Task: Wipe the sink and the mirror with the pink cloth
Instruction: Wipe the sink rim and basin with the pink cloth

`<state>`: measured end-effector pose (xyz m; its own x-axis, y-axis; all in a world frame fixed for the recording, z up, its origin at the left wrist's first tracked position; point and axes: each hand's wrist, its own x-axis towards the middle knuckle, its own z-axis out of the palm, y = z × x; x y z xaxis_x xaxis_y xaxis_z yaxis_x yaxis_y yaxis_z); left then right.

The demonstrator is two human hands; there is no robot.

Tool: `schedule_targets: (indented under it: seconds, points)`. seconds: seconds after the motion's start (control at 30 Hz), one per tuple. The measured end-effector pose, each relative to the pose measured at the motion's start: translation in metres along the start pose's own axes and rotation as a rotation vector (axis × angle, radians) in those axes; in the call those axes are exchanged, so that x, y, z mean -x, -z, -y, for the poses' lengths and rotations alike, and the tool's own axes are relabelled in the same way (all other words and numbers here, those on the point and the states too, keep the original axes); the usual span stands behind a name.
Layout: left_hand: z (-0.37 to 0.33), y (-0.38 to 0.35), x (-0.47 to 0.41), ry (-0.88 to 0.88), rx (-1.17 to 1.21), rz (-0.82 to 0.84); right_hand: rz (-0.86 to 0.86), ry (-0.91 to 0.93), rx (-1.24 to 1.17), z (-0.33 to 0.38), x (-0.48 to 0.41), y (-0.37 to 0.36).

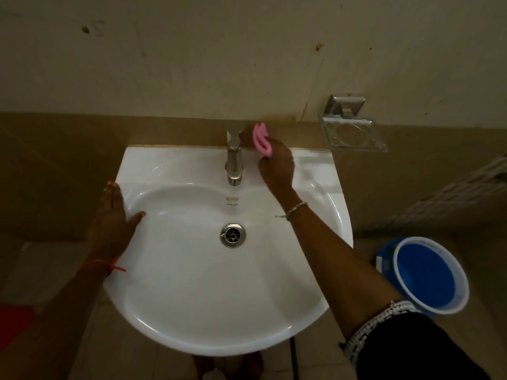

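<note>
White sink [192,311] on tiled wall.
Right hand [277,165] pinches cloth [262,139] beside tap [234,160]; left hand [113,223] spread flat on rim.

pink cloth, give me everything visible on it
The pink cloth is a small, soft-looking piece, folded or bunched so two rounded lobes stick up past the fingers. The right hand grips its lower end, holding it just right of the chrome tap, above the back ledge of the white sink, near the brown wall tiles. Whether it touches the tap or ledge cannot be told. The left hand is nowhere near it.
</note>
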<state>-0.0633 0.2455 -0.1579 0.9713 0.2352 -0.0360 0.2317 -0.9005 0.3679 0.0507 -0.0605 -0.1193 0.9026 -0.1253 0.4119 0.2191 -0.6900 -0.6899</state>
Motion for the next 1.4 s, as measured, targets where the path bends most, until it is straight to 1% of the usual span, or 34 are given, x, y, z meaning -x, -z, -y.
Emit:
schedule_targets:
  seconds: [0.1, 0.23, 0.4, 0.5, 0.57, 0.67, 0.77, 0.83, 0.93, 0.97, 1.03, 1.1, 1.13, 1.17, 1.2, 1.23, 1.27, 1.33, 1.4]
  points:
    - [-0.002, 0.000, 0.000, -0.004, 0.006, -0.010, 0.130, 0.230, 0.078, 0.008, 0.011, -0.014]
    - [-0.004, 0.000, 0.000, -0.002, 0.008, -0.014, 0.139, 0.362, 0.182, 0.000, 0.002, -0.013]
    - [-0.002, 0.000, 0.001, 0.001, -0.017, -0.015, 0.306, 0.495, 0.439, -0.008, -0.002, -0.012]
    - [0.000, 0.000, 0.001, 0.005, -0.023, -0.010, 0.361, 0.597, 0.578, -0.024, 0.001, -0.006]
    - [0.000, 0.000, 0.001, 0.007, -0.019, -0.007, 0.370, 0.604, 0.608, -0.033, 0.003, 0.003]
    - [0.000, 0.000, 0.001, 0.015, -0.008, 0.002, 0.369, 0.534, 0.612, -0.041, 0.003, 0.017]
    - [-0.002, 0.000, 0.003, 0.020, 0.007, 0.004, 0.305, 0.413, 0.592, -0.060, -0.001, 0.033]
    - [-0.004, 0.001, 0.003, 0.015, 0.011, 0.003, 0.228, 0.364, 0.598, -0.072, -0.006, 0.051]
    - [-0.004, 0.001, 0.004, 0.008, -0.010, -0.002, 0.196, 0.292, 0.455, -0.070, -0.008, 0.070]
    - [-0.004, 0.002, 0.004, 0.006, -0.014, 0.000, 0.154, 0.291, 0.410, -0.069, -0.007, 0.070]
    - [-0.004, 0.003, 0.004, 0.005, -0.019, -0.002, 0.108, 0.242, 0.380, -0.074, -0.003, 0.066]
    - [-0.004, 0.003, 0.003, 0.005, -0.017, 0.000, 0.108, 0.126, 0.332, -0.080, 0.000, 0.060]
    - [-0.003, 0.003, 0.003, 0.005, -0.015, 0.002, 0.057, 0.034, 0.204, -0.088, -0.003, 0.060]
    - [-0.002, 0.003, 0.002, 0.007, -0.017, 0.005, -0.010, -0.123, 0.021, -0.089, -0.007, 0.062]
    - [-0.002, 0.003, 0.002, 0.012, -0.023, 0.010, -0.029, -0.293, -0.103, -0.097, -0.012, 0.065]
    - [-0.001, 0.003, 0.002, 0.018, -0.027, 0.015, -0.016, -0.397, -0.060, -0.106, -0.013, 0.071]
    - [-0.002, 0.002, 0.002, 0.022, -0.024, 0.019, 0.012, -0.449, 0.046, -0.116, -0.010, 0.078]
    - [-0.005, 0.003, 0.002, 0.029, -0.004, 0.015, 0.039, -0.490, 0.153, -0.140, 0.006, 0.095]
    - [-0.006, 0.003, 0.002, 0.025, 0.002, 0.012, 0.089, -0.555, 0.190, -0.150, 0.027, 0.111]
